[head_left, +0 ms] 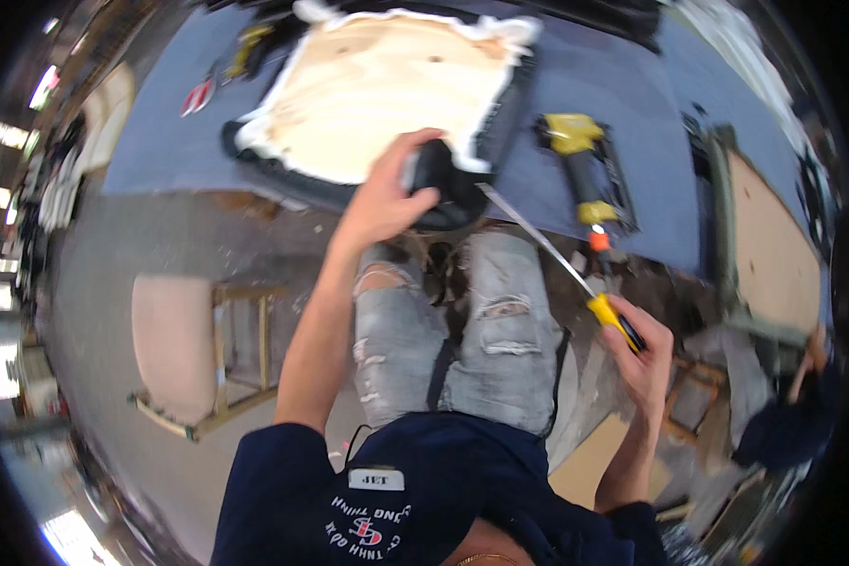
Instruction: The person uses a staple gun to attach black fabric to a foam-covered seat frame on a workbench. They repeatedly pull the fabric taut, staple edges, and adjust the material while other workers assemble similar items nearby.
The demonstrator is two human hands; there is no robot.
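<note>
A wooden seat panel (377, 94) lies on the table with white padding and a black cover (457, 193) around its edges. My left hand (387, 198) is at the near edge of the seat, its fingers closed on a bunched part of the black cover by the near right corner. In my right hand (643, 357) is a screwdriver (547, 242), gripped by its yellow and black handle. The long shaft slants up to the left, and its tip is at the black cover near that corner. Whether the tip touches the cover I cannot tell.
A yellow and black staple gun (575, 141) with a hose lies right of the seat on the blue-grey table covering (632, 104). Red-handled scissors (198, 97) and another yellow tool (247, 49) lie left. An upholstered chair frame (174, 349) sits on the floor. Another person (792, 415) works at right.
</note>
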